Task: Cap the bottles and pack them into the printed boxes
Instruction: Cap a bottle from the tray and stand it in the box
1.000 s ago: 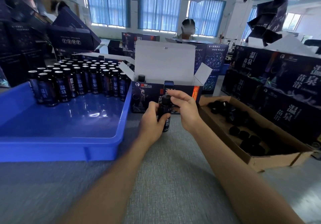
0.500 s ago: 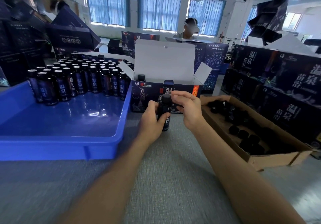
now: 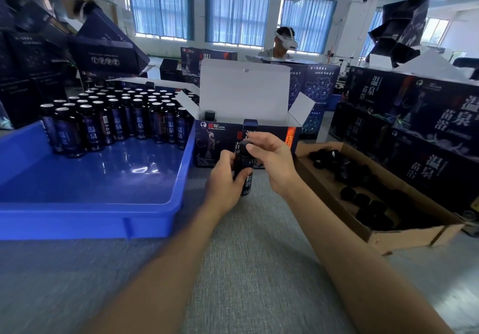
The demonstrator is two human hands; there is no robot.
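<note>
Most of the bottle is hidden behind the left hand, whose fingers wrap its body; only a strip of label and the base show. The right hand pinches the black cap on top, though I cannot tell if the cap is fully seated. The bottle stands roughly upright, long axis vertical and neck up. It is at the grey table, just before the open printed box, between the blue tray and the cardboard tray of loose caps.
</note>
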